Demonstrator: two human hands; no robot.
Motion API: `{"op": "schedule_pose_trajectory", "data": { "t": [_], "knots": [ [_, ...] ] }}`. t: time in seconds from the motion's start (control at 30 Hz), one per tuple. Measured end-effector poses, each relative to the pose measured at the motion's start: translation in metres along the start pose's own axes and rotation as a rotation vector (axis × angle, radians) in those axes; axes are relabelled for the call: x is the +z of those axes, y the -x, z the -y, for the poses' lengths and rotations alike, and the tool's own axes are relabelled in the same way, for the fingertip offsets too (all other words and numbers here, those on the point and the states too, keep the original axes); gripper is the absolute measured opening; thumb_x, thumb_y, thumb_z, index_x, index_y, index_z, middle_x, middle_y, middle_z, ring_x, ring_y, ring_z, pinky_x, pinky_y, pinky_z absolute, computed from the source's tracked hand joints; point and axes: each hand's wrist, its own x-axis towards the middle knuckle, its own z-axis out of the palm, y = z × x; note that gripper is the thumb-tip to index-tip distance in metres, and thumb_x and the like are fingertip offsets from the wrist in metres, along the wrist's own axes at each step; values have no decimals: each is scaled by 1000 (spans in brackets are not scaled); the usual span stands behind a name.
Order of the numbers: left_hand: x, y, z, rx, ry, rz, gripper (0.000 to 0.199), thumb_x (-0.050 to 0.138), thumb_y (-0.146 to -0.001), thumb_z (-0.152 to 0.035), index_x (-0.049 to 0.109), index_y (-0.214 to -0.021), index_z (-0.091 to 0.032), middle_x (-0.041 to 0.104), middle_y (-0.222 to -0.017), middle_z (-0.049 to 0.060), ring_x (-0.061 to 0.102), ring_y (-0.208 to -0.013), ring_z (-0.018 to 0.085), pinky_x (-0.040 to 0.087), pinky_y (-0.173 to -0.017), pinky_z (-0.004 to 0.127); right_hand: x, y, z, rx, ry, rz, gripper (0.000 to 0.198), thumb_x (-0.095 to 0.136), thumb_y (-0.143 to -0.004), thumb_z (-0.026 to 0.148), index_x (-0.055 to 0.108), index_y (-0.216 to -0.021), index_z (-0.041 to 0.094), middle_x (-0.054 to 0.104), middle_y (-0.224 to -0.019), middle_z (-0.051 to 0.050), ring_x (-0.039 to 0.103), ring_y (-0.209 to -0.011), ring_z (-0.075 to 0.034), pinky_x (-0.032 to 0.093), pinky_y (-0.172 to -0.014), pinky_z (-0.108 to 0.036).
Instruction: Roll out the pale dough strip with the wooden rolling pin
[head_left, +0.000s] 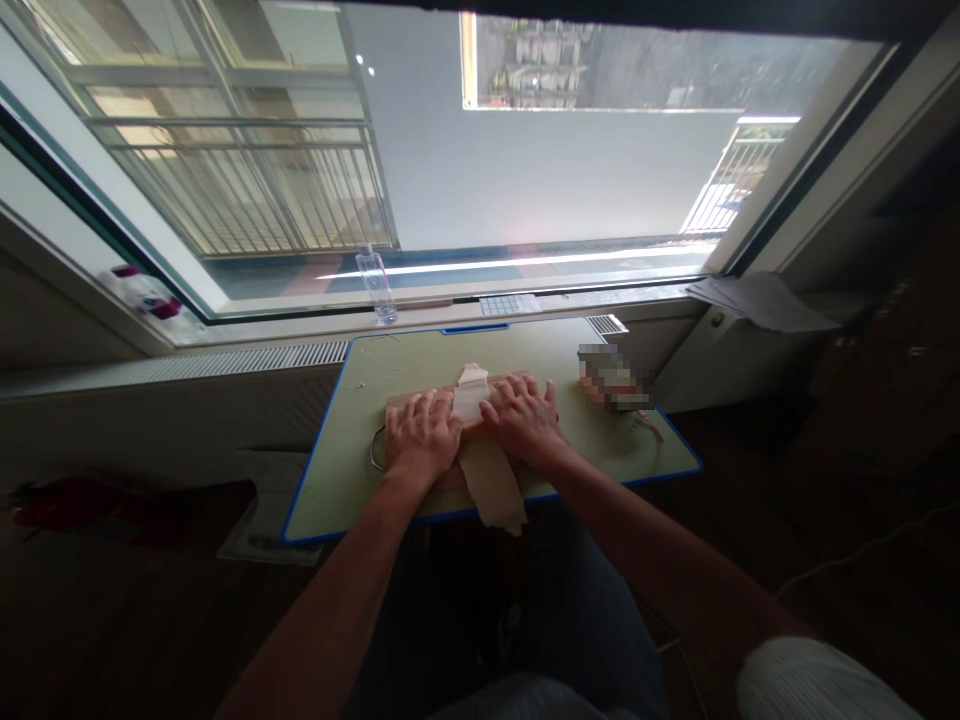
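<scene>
My left hand (424, 432) lies palm down on the left side of a wooden board (401, 402), fingers stretched forward. On the right side, my right hand (523, 415) rests the same way, its fingers spread and the thumb pointing inward. Between them runs a pale strip that looks like rolled dough (491, 485); its near end hangs towards me over the table's front edge. A narrow strip of wood (475, 430) crosses the dough between my hands, perhaps a rolling pin; my palms hide most of it. A metal handle (377, 448) sticks out beside my left hand.
The board is on a small green table (330, 440) with a blue rim. A pixelated item (615, 378) lies at its right. Beyond, a clear bottle (376, 285) stands on the windowsill (427, 313), near a gridded card (508, 304). Papers (761, 302) lie at the right.
</scene>
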Motion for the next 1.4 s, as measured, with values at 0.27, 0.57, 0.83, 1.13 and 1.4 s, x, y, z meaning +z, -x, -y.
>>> {"op": "schedule_pose_trajectory", "data": {
  "t": [0.27,0.57,0.83,1.13,1.4],
  "knots": [
    [-12,-4,-5,-28,-8,70,51,38,-105,-42,64,-148,-29,59,-160,10,49,-149,31,35,-124,56,-3,1,1,-3,6,39,55,35,-110,58,61,-147,26,49,-166,-11,35,-154,-36,17,-127,-64],
    [-10,-32,0,-43,10,151,47,40,-105,-44,63,-145,-33,61,-157,7,53,-142,29,38,-122,52,5,-24,-1,8,22,64,56,40,-107,60,61,-147,27,54,-161,-12,43,-146,-36,25,-123,-62],
    [-4,-50,7,-47,25,204,51,40,-104,-45,59,-150,-32,56,-162,8,51,-145,31,40,-120,54,6,-44,0,37,-1,102,56,46,-104,63,65,-142,27,61,-152,-11,49,-139,-35,33,-118,-56],
    [-6,-24,2,-6,-1,94,48,38,-105,-43,64,-143,-31,60,-157,7,52,-142,30,37,-121,53,5,-21,-2,-7,29,68,56,41,-106,59,60,-147,26,55,-160,-12,41,-146,-38,27,-121,-59],
    [-5,-39,4,-28,15,146,46,40,-105,-46,64,-142,-33,61,-156,6,54,-139,30,40,-117,52,6,-34,0,29,21,88,55,43,-104,61,64,-142,25,61,-151,-14,49,-137,-37,33,-117,-58]
  ]
}}
